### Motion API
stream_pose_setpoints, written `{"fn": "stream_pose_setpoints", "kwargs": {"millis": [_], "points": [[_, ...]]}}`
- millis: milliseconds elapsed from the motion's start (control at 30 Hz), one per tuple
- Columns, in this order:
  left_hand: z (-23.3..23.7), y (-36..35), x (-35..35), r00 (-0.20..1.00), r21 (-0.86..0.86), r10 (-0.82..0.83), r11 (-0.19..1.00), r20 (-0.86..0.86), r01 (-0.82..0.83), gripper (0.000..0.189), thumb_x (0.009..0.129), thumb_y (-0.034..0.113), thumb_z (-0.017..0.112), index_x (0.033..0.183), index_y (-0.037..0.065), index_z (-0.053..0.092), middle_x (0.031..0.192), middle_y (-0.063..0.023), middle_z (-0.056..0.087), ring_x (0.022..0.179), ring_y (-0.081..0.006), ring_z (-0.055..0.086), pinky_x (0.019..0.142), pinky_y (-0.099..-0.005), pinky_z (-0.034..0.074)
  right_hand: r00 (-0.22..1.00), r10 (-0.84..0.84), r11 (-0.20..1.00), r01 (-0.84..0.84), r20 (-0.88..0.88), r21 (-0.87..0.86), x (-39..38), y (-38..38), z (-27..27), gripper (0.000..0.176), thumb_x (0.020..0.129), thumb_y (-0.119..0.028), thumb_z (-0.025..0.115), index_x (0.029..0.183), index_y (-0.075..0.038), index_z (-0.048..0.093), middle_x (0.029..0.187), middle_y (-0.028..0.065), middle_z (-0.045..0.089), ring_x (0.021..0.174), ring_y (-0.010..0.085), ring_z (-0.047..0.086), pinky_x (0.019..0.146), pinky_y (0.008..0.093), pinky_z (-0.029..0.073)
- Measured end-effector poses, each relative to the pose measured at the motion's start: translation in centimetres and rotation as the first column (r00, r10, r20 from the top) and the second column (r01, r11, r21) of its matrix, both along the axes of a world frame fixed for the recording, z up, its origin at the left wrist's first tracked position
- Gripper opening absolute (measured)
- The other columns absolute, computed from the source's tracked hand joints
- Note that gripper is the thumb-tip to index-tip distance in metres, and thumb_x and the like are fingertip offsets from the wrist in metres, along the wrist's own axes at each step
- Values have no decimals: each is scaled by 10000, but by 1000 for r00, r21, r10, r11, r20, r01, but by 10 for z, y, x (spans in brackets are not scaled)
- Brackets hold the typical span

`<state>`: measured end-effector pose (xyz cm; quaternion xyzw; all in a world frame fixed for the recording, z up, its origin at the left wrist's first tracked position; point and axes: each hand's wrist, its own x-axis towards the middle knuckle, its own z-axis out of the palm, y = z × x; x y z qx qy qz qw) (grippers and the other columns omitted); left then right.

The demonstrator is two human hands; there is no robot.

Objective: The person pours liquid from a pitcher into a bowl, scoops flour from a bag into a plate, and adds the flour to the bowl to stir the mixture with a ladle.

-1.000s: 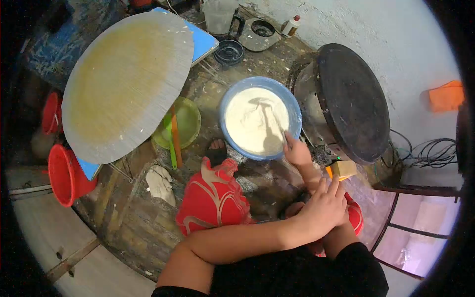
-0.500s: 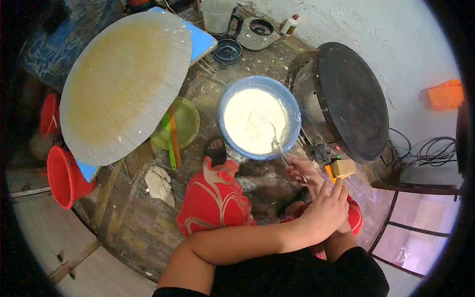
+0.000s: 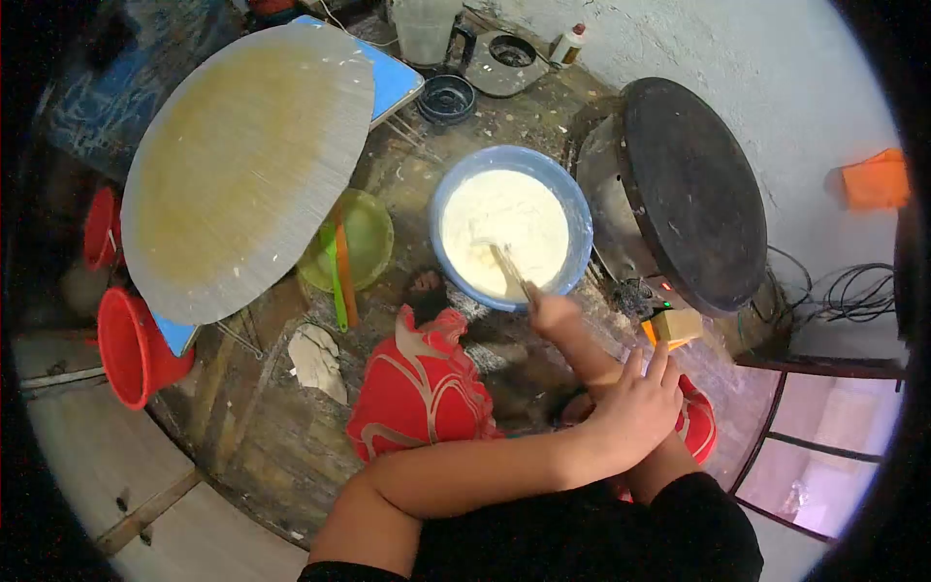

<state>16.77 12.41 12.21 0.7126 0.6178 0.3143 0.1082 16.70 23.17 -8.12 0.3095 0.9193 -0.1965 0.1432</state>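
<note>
My right hand (image 3: 556, 315) is closed around a metal-handled utensil (image 3: 514, 270) at the near rim of a blue basin (image 3: 583, 233). The utensil's head is sunk in thick, creamy white batter (image 3: 504, 213), which hides its shape. My left hand (image 3: 635, 417) lies across my right forearm, its fingers stretched out and a little apart, holding nothing. Below the basin is the red patterned cloth (image 3: 422, 393) over my knee.
A round black griddle (image 3: 693, 194) stands right of the basin. On the left are a large domed disc (image 3: 247, 175), a green bowl (image 3: 373, 228), a red bucket (image 3: 141, 354) and a crumpled cloth (image 3: 317, 361). A yellowish block (image 3: 677, 327) sits by the griddle.
My right hand has moved left and up, toward the basin, sweeping the utensil's head leftward through the batter. My left hand stays on the right forearm.
</note>
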Motion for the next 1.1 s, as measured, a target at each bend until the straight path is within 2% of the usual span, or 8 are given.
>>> {"fn": "stream_pose_setpoints", "kwargs": {"millis": [567, 633, 667, 733, 800, 900, 967, 1100], "points": [[4, -1, -12, 1000, 43, 28, 999, 13, -28, 314, 756, 181, 493, 937, -58, 586, 1084, -230, 511, 1137, -373, 406, 932, -477, 345, 964, -196, 980, 200, -182, 2, 4, 37, -39, 331, 826, -270, 512, 1076, -53, 515, 862, 216, 618, 721, 337, 617, 594, 436, 486], [6, -2, -11, 1000, 18, 1, 1000, 26, -2, 319, 754, 180, 493, 942, -61, 585, 1091, -232, 508, 1139, -375, 404, 934, -480, 343, 692, -676, 296, 569, 253, -767, 6, 22, 25, 306, 853, -265, 518, 1070, -50, 523, 639, 117, 555, 474, 179, 529, 408, 292, 425], [6, -2, -9, 999, 18, -1, 1000, 36, 0, 323, 751, 178, 493, 943, -65, 585, 1093, -234, 507, 1141, -377, 402, 935, -483, 341, 689, -680, 294, 570, 251, -767, 17, 25, 26, 306, 853, -265, 518, 1070, -50, 523, 639, 117, 555, 474, 179, 529, 408, 292, 425], [4, -3, -6, 999, 17, -2, 1000, 45, 1, 327, 749, 177, 493, 945, -68, 585, 1096, -236, 505, 1144, -379, 401, 936, -487, 340, 658, -603, -400, 241, 452, -884, 44, 40, 30, 197, 866, -259, 529, 963, -88, 513, 598, 25, 473, 422, 57, 407, 356, 190, 328], [3, -4, -3, 999, 31, 1, 1000, 48, -2, 324, 751, 172, 490, 949, -68, 584, 1086, -227, 508, 1145, -375, 401, 939, -489, 337, 608, -587, -424, 331, 534, -843, 46, 33, 60, 127, 869, -226, 527, 866, -107, 482, 608, 36, 498, 402, 66, 412, 352, 193, 326], [4, -4, -4, 1000, 16, 10, 1000, -6, -10, 317, 758, 173, 489, 951, -60, 583, 1085, -219, 510, 1147, -367, 402, 943, -488, 334, 646, -668, 122, 584, 369, -802, 46, 13, 85, 178, 879, -239, 510, 1004, -112, 517, 623, 27, 514, 379, 67, 405, 343, 200, 323], [1, -2, -2, 1000, 29, 14, 999, 8, -14, 313, 760, 173, 490, 951, -57, 583, 1093, -219, 509, 1145, -365, 404, 942, -489, 335, 926, -368, 777, 355, 83, -519, 54, 6, 63, 312, 874, -241, 484, 1171, -145, 497, 664, 99, 580, 435, 184, 520, 385, 307, 410], [-1, -2, -3, 1000, 31, 17, 999, 18, -17, 303, 767, 178, 491, 949, -47, 582, 1094, -222, 513, 1139, -365, 412, 932, -493, 345, 984, 139, 990, -141, -113, -11, 36, -8, 11, 422, 859, -248, 467, 1273, -173, 431, 783, 183, 621, 636, 328, 605, 563, 427, 478]]}}
